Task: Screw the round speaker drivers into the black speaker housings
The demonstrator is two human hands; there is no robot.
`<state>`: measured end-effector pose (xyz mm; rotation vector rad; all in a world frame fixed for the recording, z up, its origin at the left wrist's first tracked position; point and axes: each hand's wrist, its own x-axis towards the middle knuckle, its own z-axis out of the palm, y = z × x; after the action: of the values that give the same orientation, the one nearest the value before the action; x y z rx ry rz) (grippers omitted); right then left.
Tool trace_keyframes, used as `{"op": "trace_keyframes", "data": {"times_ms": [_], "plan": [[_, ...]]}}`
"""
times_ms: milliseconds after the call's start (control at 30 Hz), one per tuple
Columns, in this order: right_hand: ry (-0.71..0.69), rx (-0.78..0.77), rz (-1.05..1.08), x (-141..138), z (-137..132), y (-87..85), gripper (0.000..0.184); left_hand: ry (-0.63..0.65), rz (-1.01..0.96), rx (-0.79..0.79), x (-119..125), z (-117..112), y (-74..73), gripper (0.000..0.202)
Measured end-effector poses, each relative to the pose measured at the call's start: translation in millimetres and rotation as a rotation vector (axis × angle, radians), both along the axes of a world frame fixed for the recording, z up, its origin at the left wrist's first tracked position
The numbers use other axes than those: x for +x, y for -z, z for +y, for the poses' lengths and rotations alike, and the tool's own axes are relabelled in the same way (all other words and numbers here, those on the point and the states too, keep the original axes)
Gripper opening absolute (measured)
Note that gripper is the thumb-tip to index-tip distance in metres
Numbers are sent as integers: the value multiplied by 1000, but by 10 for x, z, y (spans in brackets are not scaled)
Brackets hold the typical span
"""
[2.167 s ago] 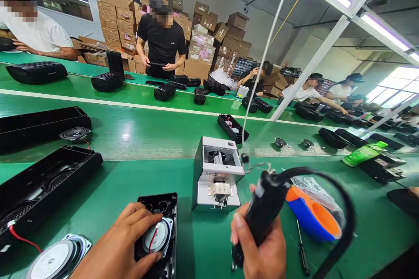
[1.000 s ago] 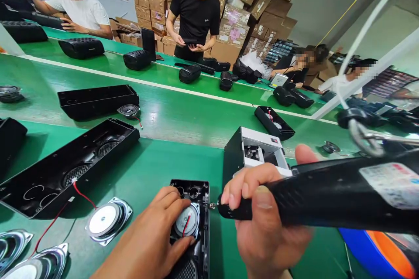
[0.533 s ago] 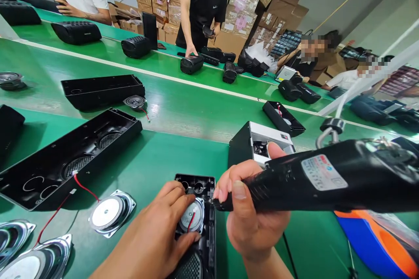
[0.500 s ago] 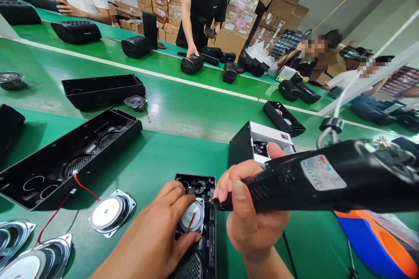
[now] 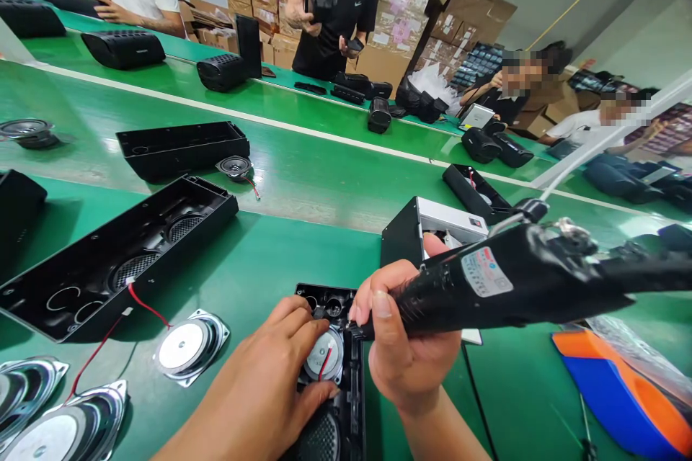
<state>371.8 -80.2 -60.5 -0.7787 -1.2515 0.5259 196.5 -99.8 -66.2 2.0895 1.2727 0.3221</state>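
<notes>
My right hand (image 5: pixel 411 346) is wrapped round a black electric screwdriver (image 5: pixel 459 295) with a white label, held nearly level. Its tip meets the upper right edge of a round speaker driver (image 5: pixel 323 356), where my fingertips hide the screw point. The driver sits in a black speaker housing (image 5: pixel 354 389), its magnet side up with a short red wire across it. My left hand (image 5: pixel 264 374) curves over the driver's left side, fingers above and thumb below, holding it in the housing. Below the driver a mesh grille (image 5: pixel 318 439) shows, partly covered by the hand.
Left of my hands lie a larger open housing (image 5: pixel 124 259) and several loose drivers (image 5: pixel 187 347) with red wires. A silver-and-black box (image 5: pixel 400 230) stands beyond my right hand; a blue-and-orange bin (image 5: pixel 621 389) lies right. Across the green belt (image 5: pixel 324 180), co-workers handle black speakers.
The screwdriver's rear end has swung left and slightly up, its tip staying at the driver's edge. Across the belt, a co-worker has lifted a black speaker off the surface. The view has shifted slightly.
</notes>
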Motion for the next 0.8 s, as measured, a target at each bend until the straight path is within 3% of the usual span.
{"op": "trace_keyframes", "data": {"times_ms": [167,433,567,800], "plan": [[-33,1,-34,26,-3,75,42,-7,84,-51,87,26,-68,60],[-76,-14,-39,16,26,156,38,-21,90,-36,120,42,-85,51],[-92,-19,-36,-12,50,146,41,-29,78,-3,100,48,-50,42],[-65,25,-44,-125,88,99,27,-34,24,123,7,96,109,41]]}}
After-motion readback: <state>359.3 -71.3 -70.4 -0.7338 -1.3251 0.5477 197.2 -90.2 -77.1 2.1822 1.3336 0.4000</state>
